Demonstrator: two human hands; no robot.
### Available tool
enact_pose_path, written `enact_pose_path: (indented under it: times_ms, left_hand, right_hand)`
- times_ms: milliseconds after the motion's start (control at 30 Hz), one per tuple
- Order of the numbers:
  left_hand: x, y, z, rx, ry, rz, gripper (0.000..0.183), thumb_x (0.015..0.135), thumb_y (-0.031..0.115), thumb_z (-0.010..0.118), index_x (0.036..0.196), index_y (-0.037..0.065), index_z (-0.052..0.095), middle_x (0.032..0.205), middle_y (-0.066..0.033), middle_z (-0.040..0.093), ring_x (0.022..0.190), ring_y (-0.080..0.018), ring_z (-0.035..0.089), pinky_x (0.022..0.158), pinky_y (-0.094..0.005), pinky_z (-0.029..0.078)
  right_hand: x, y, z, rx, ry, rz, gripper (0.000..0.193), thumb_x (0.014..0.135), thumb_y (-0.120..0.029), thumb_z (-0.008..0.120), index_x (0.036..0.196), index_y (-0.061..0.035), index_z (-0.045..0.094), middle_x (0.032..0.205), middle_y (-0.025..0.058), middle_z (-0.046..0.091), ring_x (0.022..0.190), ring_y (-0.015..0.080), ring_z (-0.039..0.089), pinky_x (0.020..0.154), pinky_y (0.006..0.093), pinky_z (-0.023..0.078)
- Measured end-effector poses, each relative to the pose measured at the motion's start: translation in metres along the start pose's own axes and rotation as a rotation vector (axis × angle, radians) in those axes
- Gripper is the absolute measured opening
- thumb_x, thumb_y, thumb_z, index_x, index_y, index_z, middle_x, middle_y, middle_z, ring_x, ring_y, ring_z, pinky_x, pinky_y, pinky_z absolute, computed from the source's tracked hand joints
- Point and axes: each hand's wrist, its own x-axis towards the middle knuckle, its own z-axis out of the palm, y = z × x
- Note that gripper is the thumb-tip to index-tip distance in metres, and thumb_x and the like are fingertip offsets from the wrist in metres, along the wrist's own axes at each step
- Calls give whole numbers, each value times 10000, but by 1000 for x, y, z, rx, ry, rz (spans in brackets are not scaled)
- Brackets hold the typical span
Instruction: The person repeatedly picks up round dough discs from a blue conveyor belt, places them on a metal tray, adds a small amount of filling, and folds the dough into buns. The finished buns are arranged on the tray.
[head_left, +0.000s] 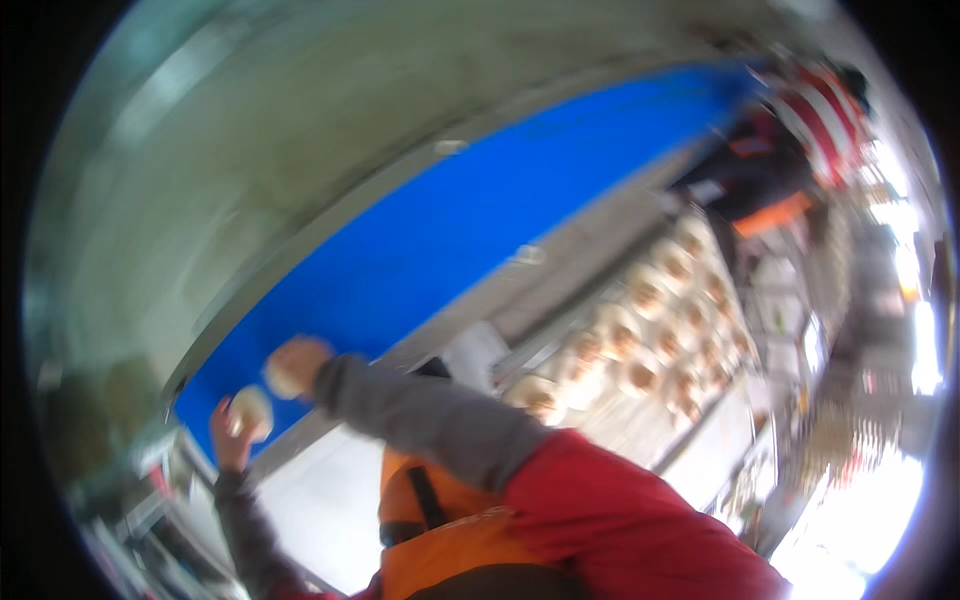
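My left hand is at the lower left end of a blue conveyor belt, its fingers closed around a round, cream-coloured bun-like piece. Just to the right, over the belt, my right hand is smeared by motion. A similar pale round piece shows at its fingers, and they seem wrapped on it. Blur hides the exact grip. Both forearms wear grey sleeves, and the right upper sleeve is red.
Right of my right arm lies a tray bearing several pale round pieces with brownish centres. Metal edging borders the belt. A white surface lies below my hands. At the far right end stands a person in red-and-white stripes.
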Motion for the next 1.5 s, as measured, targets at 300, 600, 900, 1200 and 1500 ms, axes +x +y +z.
enact_pose_path:
  times_ms: [300, 600, 900, 1200, 1500]
  left_hand:
    - [-1, -76, -78, 210, -74, -48, 531, 714, 200, 737, 1124, -12, 475, 1063, -157, 558, 976, -280, 562, 856, -404, 502]
    - [10, 115, -6, 53, -196, 259, 581, 802, 133, 704, 1322, 9, 477, 1159, -161, 599, 1047, -267, 602, 891, -390, 519]
    - [-152, 434, 339, -389, -1438, 247, 537, 868, 47, 699, 1341, 0, 450, 1167, -80, 593, 1033, -187, 599, 901, -316, 510]
    - [-196, 457, 501, 147, -651, 1188, 608, 760, 42, 735, 1318, 21, 496, 1266, -224, 539, 1185, -399, 515, 1020, -463, 423]
    - [-222, 472, 490, 371, -509, 1044, 654, 790, -54, 655, 1400, 28, 437, 1344, -217, 507, 1253, -370, 486, 1073, -448, 389]
  right_hand:
    - [-93, -66, -63, 1513, -460, 481, 435, 885, -290, 632, 1263, -78, 591, 1026, 51, 665, 923, 193, 640, 740, 355, 536]
    - [-452, -48, -224, 1838, 612, 726, 427, 914, -106, 521, 1324, 9, 502, 1236, 162, 591, 1114, 275, 604, 961, 415, 507]
    - [-653, -117, -174, 1616, 1946, 387, 523, 914, -200, 539, 1385, -2, 426, 1357, 215, 512, 1309, 387, 462, 1080, 557, 396]
    - [-808, -129, -137, 1621, 2359, 155, 535, 879, -161, 580, 1386, -45, 453, 1371, 165, 523, 1272, 342, 498, 1057, 508, 417]
    - [-1195, -86, -140, 815, 2608, 132, 249, 857, -208, 680, 1085, -135, 612, 1127, 59, 641, 1073, 262, 610, 861, 465, 529]
